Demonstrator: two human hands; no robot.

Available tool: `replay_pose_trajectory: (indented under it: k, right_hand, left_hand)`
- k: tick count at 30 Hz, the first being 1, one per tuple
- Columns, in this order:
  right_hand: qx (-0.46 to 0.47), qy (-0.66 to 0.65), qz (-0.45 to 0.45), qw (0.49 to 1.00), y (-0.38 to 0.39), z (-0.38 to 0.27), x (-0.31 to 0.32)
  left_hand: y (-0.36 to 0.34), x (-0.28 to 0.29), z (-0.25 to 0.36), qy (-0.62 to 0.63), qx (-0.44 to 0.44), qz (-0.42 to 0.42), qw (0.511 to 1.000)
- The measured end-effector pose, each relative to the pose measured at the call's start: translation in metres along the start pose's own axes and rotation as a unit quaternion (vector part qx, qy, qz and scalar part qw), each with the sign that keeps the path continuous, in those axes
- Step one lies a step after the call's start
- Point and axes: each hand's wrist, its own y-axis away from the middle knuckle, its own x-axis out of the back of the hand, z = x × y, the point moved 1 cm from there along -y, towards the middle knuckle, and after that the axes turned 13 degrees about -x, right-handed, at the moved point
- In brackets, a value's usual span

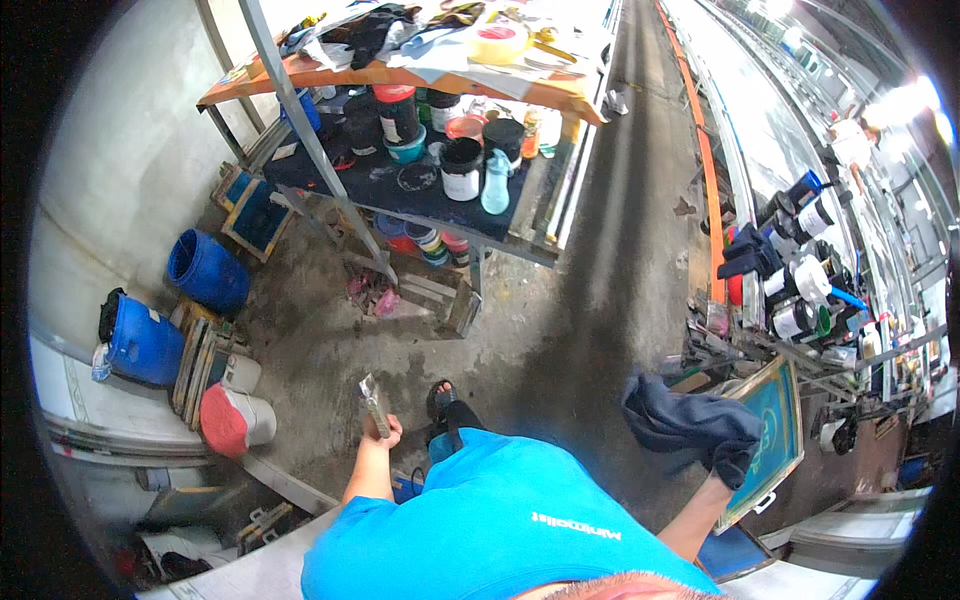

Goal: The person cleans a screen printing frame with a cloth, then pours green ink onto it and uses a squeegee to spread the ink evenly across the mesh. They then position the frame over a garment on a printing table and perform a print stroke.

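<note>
My left hand [388,432] is closed round a small flat brownish bar with a shiny, clear-looking end [373,402]; its exact kind I cannot make out. It is held out over the floor, left of my blue shirt. On the right, my right forearm [703,508] reaches up to a bunched dark cloth [690,425], which hangs in the air and hides the fingers. Close behind the cloth stands a tilted framed screen [768,430] with teal mesh and a white handle. Whether my right hand also touches that frame is hidden.
Ahead stands a metal-legged table [400,75] with paint pots on its lower shelf [380,180]. Blue barrels [208,270], leaning wooden frames [200,372] and a white bucket [262,422] line the left. Along the right runs a long bench [735,130] crowded with pots.
</note>
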Motion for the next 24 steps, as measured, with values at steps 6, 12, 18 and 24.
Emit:
replay_pose_trajectory:
  k: [6, 12, 18, 24]
  right_hand:
    - [0.015, -0.225, 0.155, 0.962, 0.025, 0.047, -0.053]
    - [0.18, -0.286, 0.094, 0.936, 0.061, -0.016, -0.152]
    - [0.349, -0.084, -0.066, 0.931, 0.112, -0.105, -0.377]
    - [0.617, 0.087, -0.287, 0.727, 0.254, -0.171, -0.623]
  left_hand:
    - [-0.085, -0.052, 0.073, -0.047, 0.036, -0.083, 0.995]
    - [-0.131, -0.02, 0.133, -0.132, 0.044, -0.002, 0.99]
    - [-0.144, -0.06, 0.155, -0.12, 0.079, -0.03, 0.989]
    - [-0.104, -0.134, 0.158, -0.199, 0.012, -0.111, 0.974]
